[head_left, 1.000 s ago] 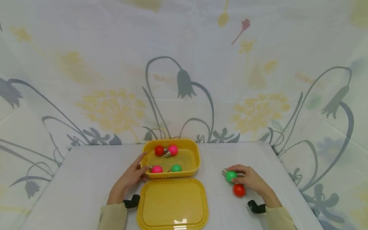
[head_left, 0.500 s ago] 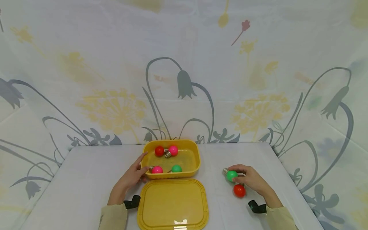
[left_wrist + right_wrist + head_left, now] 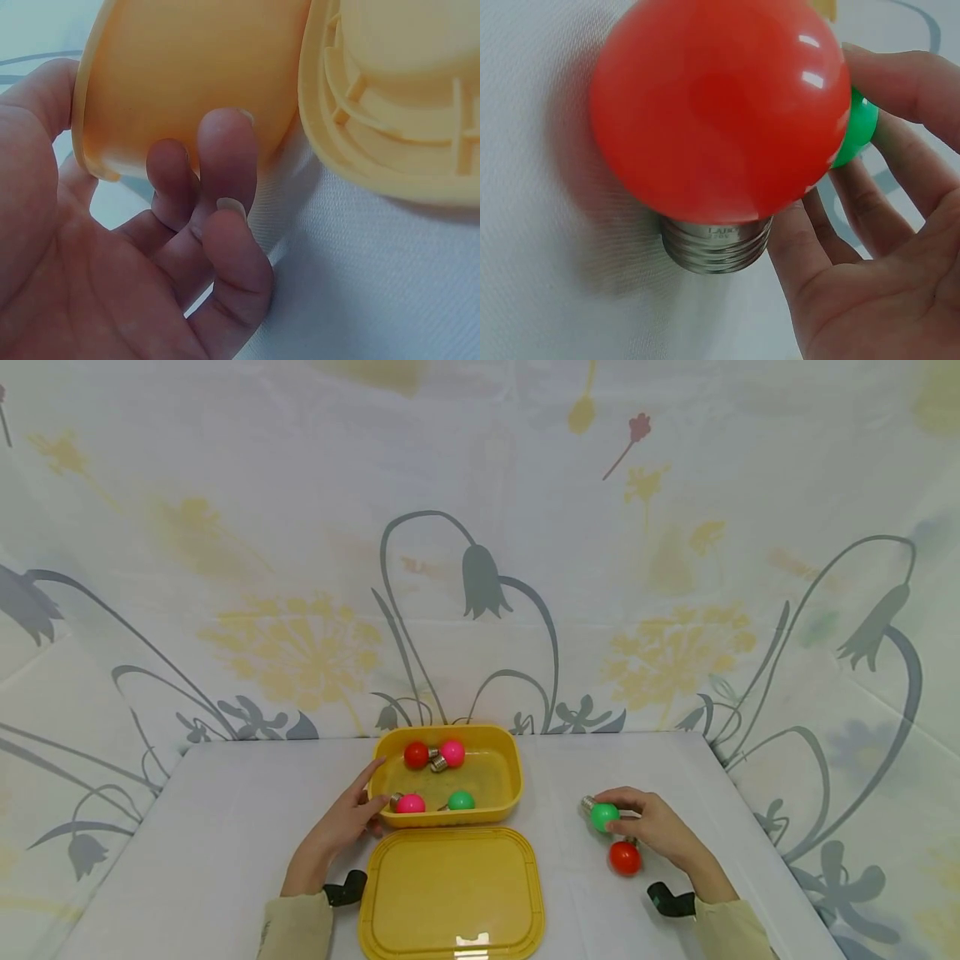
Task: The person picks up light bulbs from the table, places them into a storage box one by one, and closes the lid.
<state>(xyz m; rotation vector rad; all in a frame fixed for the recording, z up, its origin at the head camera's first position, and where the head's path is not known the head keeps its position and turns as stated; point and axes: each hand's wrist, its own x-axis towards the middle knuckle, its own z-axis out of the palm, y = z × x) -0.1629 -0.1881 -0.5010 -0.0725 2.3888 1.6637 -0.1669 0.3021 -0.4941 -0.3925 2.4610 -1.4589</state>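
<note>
With my left hand [image 3: 341,818] I hold the left end of a yellow plastic box [image 3: 516,781]. The left wrist view shows its thumb over the rim and bent fingertips at the outer wall. My right hand [image 3: 660,827] pinches a green light bulb [image 3: 603,817] by its globe, metal base pointing to the far left. Just nearer than that hand lies a red light bulb [image 3: 625,858], which in the right wrist view hides most of the green bulb [image 3: 861,127]. Inside the box are two pink bulbs [image 3: 452,752], a red bulb [image 3: 416,755] and a green bulb [image 3: 461,800].
A yellow lid [image 3: 450,889] lies flat in front of the box, close to its near wall. Both rest on a white-covered table [image 3: 217,827]. Behind stands a flower-patterned cloth [image 3: 480,677]. A black wrist camera [image 3: 346,888] sits at each wrist.
The green bulb in my right hand has shifted very slightly farther from the red bulb on the table. My left hand and the box stay as they were.
</note>
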